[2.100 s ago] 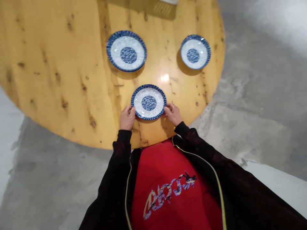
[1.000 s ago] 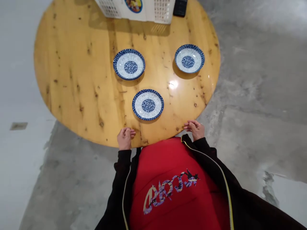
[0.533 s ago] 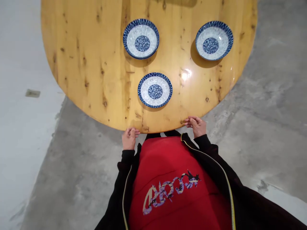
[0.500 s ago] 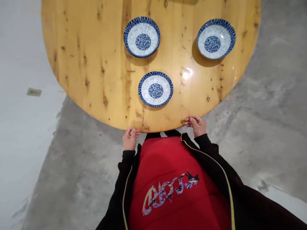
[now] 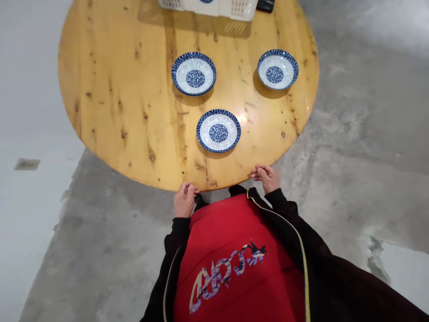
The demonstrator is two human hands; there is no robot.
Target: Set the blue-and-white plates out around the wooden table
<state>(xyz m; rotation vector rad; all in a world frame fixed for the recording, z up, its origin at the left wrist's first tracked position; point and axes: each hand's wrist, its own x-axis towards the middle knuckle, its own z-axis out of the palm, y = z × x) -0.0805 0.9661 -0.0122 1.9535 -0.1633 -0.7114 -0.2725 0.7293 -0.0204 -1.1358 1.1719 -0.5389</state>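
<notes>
My left hand (image 5: 185,200) rests at the near edge of the round wooden table (image 5: 114,147), its fingers loosely bent and holding nothing. Farther right along the same edge is my right hand (image 5: 266,178), empty, with its fingers partly stretched over the wood. Just beyond both hands lies a blue-and-white plate (image 5: 218,131). Behind it to the left stands a deeper blue-and-white bowl (image 5: 194,74). A similar second bowl (image 5: 278,69) is toward the right side. Neither hand touches any of the dishes.
At the far side sits a white plastic basket (image 5: 209,10) with slotted walls, cut off by the frame. A black object (image 5: 266,5) is beside it. Grey concrete floor (image 5: 351,179) surrounds the table, and a white wall or surface (image 5: 30,112) lies left.
The view has tilted up, bringing the basket and the black object into sight. The dishes stay in place on the table, and both hands remain at its edge.
</notes>
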